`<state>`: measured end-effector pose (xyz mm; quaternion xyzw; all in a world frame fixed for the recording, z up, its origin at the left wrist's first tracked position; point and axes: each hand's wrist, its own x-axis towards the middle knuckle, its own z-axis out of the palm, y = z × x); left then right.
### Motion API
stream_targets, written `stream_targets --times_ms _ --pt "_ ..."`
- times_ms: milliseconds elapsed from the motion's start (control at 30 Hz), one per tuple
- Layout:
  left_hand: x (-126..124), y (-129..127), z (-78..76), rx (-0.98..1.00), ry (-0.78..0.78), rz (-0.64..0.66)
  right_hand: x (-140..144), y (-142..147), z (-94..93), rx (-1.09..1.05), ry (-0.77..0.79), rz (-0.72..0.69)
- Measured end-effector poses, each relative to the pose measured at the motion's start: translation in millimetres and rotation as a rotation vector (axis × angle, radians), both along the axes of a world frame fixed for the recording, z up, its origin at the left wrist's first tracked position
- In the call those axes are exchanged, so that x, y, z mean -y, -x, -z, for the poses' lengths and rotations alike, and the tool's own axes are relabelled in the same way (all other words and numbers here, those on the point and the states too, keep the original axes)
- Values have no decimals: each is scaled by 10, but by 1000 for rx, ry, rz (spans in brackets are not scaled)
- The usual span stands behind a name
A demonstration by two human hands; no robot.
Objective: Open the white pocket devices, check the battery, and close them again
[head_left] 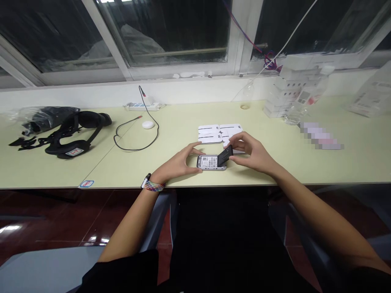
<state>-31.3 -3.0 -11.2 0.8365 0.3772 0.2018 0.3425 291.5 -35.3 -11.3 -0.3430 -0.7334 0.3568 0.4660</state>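
Note:
Near the table's front edge lies a small, flat, open-backed electronic device (209,162), its bay showing white labels with barcodes and a square code. My left hand (180,165) grips its left end, thumb at the near edge and fingers at the far edge. Between the thumb and fingers of my right hand (252,154) is a black battery (225,155), tilted up over the device's right end, its lower edge at the bay. Just behind are several white rounded covers (209,137) with dark lines and a W-like mark; my right hand partly hides them.
To the left lie a black headset with straps (76,134), a looped black cable (157,134), and a white oval object (148,125). A power strip (143,106) sits by the wall. Clear bottles (247,95) and stacked white boxes (282,91) stand at the back right.

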Motion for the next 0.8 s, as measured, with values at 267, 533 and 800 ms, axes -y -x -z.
stream_targets --times_ms 267,533,800 --pt "9 0 -2 0 6 -3 -173 327 -231 221 -135 -93" --pt "-9 8 27 3 32 -25 -242 533 -128 576 -285 -189" --pt "-20 4 49 33 3 13 -14 513 129 572 -572 80"
